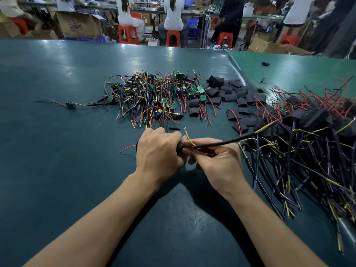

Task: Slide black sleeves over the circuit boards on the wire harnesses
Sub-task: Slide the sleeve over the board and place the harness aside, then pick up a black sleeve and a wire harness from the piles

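On the table (57, 78), my left hand (158, 149) and right hand (217, 160) meet at the near centre on one harness cable (221, 143) that runs off to the right. Behind my hands lies the pile of bare harnesses (152, 95), with the loose sleeves (235, 93) just to its right. The sleeved harnesses (308, 135) lie heaped at the far right, and one single harness (70, 105) lies apart to the left of the pile.
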{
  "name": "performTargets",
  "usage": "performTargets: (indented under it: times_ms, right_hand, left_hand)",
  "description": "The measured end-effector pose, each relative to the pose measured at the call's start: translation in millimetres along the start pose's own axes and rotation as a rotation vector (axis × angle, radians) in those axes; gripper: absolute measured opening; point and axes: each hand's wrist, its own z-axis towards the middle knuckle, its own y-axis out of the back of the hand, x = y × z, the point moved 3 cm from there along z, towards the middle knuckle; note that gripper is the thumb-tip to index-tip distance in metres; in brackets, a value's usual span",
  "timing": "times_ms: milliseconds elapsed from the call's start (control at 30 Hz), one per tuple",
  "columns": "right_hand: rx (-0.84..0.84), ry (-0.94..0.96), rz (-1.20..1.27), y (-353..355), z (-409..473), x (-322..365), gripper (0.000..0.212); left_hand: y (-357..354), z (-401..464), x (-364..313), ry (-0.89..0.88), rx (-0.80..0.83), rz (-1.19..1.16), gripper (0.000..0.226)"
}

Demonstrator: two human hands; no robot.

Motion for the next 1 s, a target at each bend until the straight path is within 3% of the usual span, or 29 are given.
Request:
performTargets:
  times_ms: [300,500,633,733,800,900,1000]
  right_hand:
    - [0.086,-0.122,0.070,3.3,2.1,-1.5,0.027]
    - [0.206,-0.218,-0.037,7.2,3.2,-2.6,0.025]
    - [-0.028,-0.156,0.107,15.6,9.0,3.0,0.008]
    - [-0.364,-0.156,0.373,40.8,18.8,6.4,0.008]
    - [-0.556,-0.162,0.620,57.3,23.0,6.5,0.010]
    - [-0.563,-0.253,0.828,55.6,22.8,0.8,0.015]
    - [-0.432,-0.369,0.766,39.2,18.4,-7.8,0.021]
  left_hand:
    - [3.6,0.6,-0.6,-0.061,-0.040,-0.177,0.026]
    - [1.1,1.3,-5.9,-0.159,0.054,-0.264,0.046]
    - [0.3,0.8,-2.3,-0.120,-0.029,-0.140,0.070]
    - [5.3,3.1,3.3,-0.066,-0.159,-0.129,0.065]
    - [4.1,2.9,7.5,-0.009,-0.164,-0.150,0.062]
    - [-7.3,2.0,17.8,0.145,-0.015,-0.092,0.064]
    - [-22.2,-0.2,37.1,0.324,0.162,0.042,0.052]
